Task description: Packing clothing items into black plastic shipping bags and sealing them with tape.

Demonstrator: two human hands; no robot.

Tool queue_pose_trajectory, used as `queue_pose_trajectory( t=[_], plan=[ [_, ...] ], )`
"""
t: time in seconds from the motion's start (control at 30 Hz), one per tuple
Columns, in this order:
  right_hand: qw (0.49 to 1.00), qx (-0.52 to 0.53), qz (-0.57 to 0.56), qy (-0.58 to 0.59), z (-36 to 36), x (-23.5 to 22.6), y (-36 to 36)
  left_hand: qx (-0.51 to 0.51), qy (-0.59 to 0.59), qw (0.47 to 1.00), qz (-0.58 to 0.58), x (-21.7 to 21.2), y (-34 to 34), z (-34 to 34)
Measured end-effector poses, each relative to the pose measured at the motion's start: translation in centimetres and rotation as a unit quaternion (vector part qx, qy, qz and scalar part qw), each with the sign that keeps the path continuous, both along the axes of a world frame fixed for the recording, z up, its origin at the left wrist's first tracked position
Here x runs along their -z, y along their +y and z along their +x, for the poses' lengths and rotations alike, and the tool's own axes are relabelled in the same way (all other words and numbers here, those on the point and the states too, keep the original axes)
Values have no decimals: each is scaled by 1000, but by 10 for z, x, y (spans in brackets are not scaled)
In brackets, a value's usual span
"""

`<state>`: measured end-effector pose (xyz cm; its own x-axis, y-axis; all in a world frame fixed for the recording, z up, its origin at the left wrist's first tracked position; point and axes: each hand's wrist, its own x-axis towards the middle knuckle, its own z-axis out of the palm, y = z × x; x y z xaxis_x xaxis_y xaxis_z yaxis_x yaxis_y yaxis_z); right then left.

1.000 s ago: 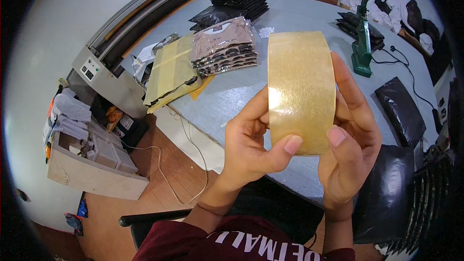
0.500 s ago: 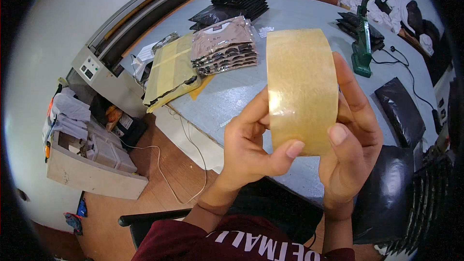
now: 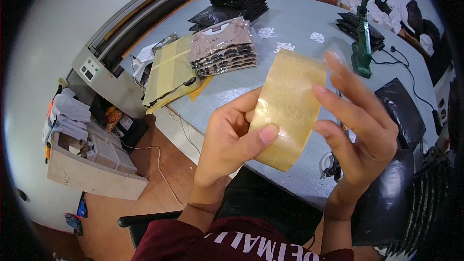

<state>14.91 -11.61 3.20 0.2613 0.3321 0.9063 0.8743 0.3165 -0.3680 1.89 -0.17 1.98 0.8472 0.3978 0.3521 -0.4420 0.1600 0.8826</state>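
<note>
A wide roll of yellowish packing tape point(image 3: 291, 106) is held up over the table, tilted, with its glossy outer face toward me. My left hand point(image 3: 232, 137) grips it from the left, thumb across the lower face and the other fingers behind. Spread fingers of my right hand point(image 3: 360, 133) are at the roll's right edge. One fingertip overlaps that edge; whether it presses on the tape I cannot tell. Past the right hand, a small roll-like item with black parts point(image 3: 331, 166) lies partly hidden on the table.
Beyond stand folded shirts in clear bags point(image 3: 224, 48), a yellow taped parcel point(image 3: 170, 70) and a stack of black packages point(image 3: 237, 0). Small white paper piles point(image 3: 285, 47) dot the table point(image 3: 217, 94). A green upright tool point(image 3: 361, 53) with a cord and black mailer bags point(image 3: 400, 111) are at right.
The tape roll has come lower and to the left, and tilted. My right hand has let go of its side and spread its fingers; the left keeps its grip.
</note>
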Motion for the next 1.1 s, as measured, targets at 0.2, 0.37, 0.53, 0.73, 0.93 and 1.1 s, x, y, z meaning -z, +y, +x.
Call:
queue_pose_trajectory(
  t=[0.2,0.37,0.53,0.73,0.93,1.1],
  plan=[
    [998,-38,-47,-7,-3,1,0,-58,29,997,34,-3,1,-4],
    [996,3,-62,-67,-8,-3,-1,-98,40,992,62,-6,-2,-7],
    [991,24,-67,-111,-8,0,3,-109,49,992,50,-5,0,-7],
    [988,23,-58,-143,-7,8,15,-119,60,990,33,-3,4,-11],
    [987,-41,-97,-124,-2,4,15,-109,91,990,14,-5,6,-17],
    [987,-47,-101,-116,-6,11,23,-158,87,983,38,1,7,-18]
  ],
)
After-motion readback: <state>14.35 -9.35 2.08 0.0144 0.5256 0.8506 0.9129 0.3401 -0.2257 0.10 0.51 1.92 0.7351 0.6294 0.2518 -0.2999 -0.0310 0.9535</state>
